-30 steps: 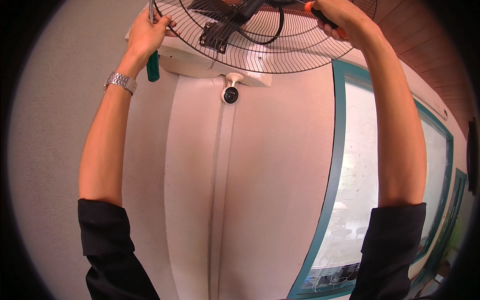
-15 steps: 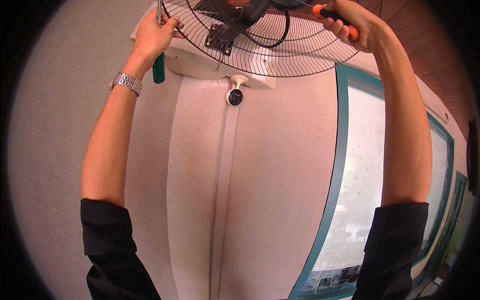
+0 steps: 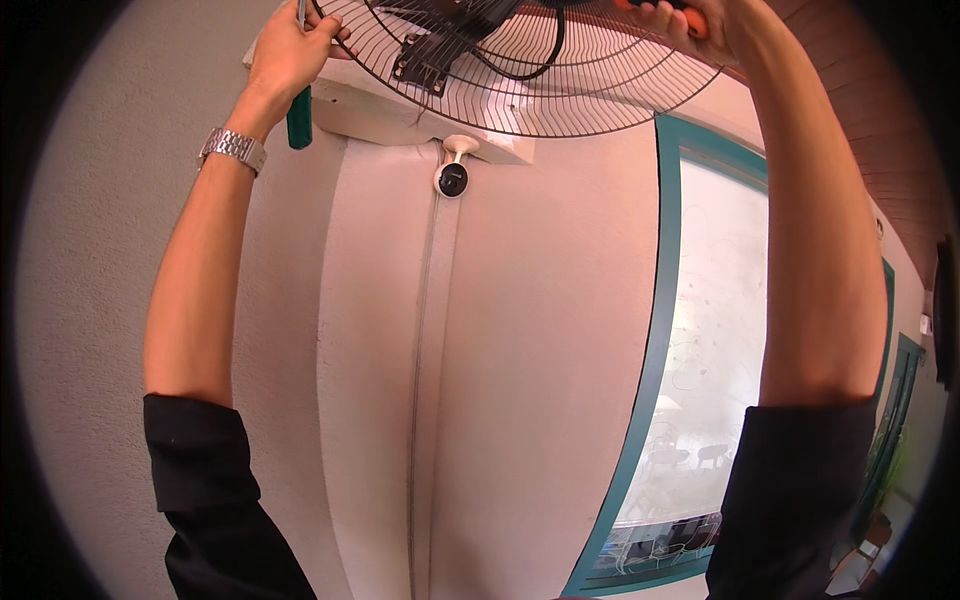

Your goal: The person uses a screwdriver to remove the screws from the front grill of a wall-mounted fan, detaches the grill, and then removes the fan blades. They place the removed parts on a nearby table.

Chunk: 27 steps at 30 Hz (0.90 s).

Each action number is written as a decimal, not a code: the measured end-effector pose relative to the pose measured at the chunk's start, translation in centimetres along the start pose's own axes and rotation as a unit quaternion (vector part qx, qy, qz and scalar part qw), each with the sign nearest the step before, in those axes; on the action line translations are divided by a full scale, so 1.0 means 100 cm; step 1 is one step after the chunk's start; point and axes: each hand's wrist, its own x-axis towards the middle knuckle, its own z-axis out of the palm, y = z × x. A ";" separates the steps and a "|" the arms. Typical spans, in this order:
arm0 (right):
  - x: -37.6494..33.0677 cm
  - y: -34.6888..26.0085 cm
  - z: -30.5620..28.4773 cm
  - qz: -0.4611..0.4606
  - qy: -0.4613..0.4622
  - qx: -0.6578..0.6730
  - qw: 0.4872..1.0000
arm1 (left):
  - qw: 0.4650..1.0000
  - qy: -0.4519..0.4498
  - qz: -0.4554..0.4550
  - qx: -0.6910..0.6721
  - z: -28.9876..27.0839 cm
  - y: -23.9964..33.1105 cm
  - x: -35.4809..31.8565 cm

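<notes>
Reaching overhead, both arms are raised to a wall-mounted fan's wire guard [image 3: 540,85], which sits higher and closer to the top edge of the view than it did a second ago, so the head has tilted and the hands have slid upward with it. The left hand [image 3: 290,50] is clenched around a green-handled screwdriver [image 3: 298,115], its handle hanging down below the palm, while the fingertips press against the guard's left rim. The right hand [image 3: 690,18] is closed on an orange-handled tool [image 3: 690,22] at the guard's upper right rim; its working end is cut off by the frame, so I cannot tell what it touches. A black cable [image 3: 545,55] loops behind the wires near the dark motor housing [image 3: 440,35]. Below the fan's white mounting ledge [image 3: 400,115] hangs a small round security camera [image 3: 451,180]. The grip positions on the rim look unchanged, suggesting work at the same fastening points continues.
</notes>
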 end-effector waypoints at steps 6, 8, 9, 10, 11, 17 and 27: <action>0.007 0.018 -0.004 -0.037 -0.022 0.080 0.996 | 0.999 0.001 0.031 -0.017 0.001 0.000 -0.003; 0.006 0.020 -0.010 -0.044 -0.040 0.065 0.996 | 0.999 0.006 0.032 -0.020 0.001 -0.001 -0.005; 0.006 0.020 -0.012 -0.037 -0.035 0.075 0.996 | 0.999 0.008 0.041 -0.018 0.003 -0.003 -0.003; 0.006 0.020 -0.013 -0.029 -0.030 0.085 0.996 | 0.999 0.011 0.049 -0.017 0.005 -0.004 -0.001; 0.007 0.020 -0.013 -0.020 -0.025 0.094 0.995 | 0.999 0.012 0.042 -0.013 0.004 -0.006 0.000; 0.005 0.016 -0.001 -0.036 0.018 0.073 0.997 | 0.998 0.018 0.059 -0.024 0.006 -0.017 0.005; -0.016 0.019 0.034 -0.115 0.124 -0.114 0.979 | 0.999 0.016 0.045 -0.010 0.005 -0.014 0.004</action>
